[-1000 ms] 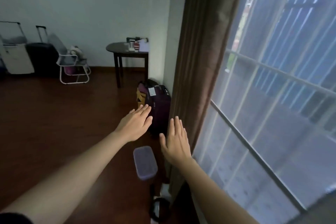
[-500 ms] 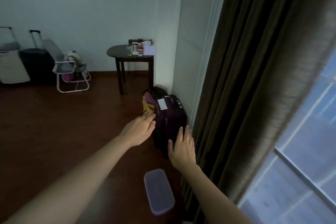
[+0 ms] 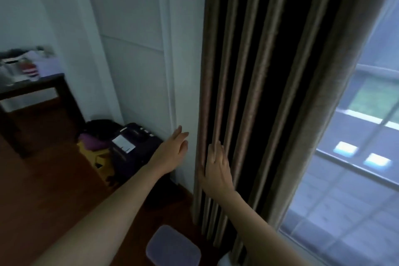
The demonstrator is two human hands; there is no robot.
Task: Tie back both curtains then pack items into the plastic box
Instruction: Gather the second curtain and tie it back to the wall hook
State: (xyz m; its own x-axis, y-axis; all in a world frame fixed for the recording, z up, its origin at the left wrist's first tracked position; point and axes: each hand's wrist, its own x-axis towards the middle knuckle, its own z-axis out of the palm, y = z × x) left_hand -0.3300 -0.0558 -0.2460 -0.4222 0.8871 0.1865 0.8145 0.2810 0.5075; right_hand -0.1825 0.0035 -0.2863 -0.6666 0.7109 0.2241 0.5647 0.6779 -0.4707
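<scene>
A brown pleated curtain [image 3: 259,93] hangs gathered beside the window, reaching the floor. My right hand [image 3: 216,167] lies flat against its left folds with straight fingers, touching the fabric. My left hand [image 3: 172,150] is stretched out with straight fingers in front of the white wall, just left of the curtain's edge, holding nothing. A translucent plastic box [image 3: 172,248] with its lid on sits on the floor below my arms, near the curtain's foot.
A dark purple suitcase [image 3: 131,149] with bags beside it stands on the wooden floor against the white wall [image 3: 140,60]. A dark table [image 3: 32,88] with small items is at the left. The window [image 3: 367,147] fills the right side.
The view has moved closer to the curtain and turned right. Both hands have risen and reached forward; my right hand now touches the curtain folds, my left nears the wall.
</scene>
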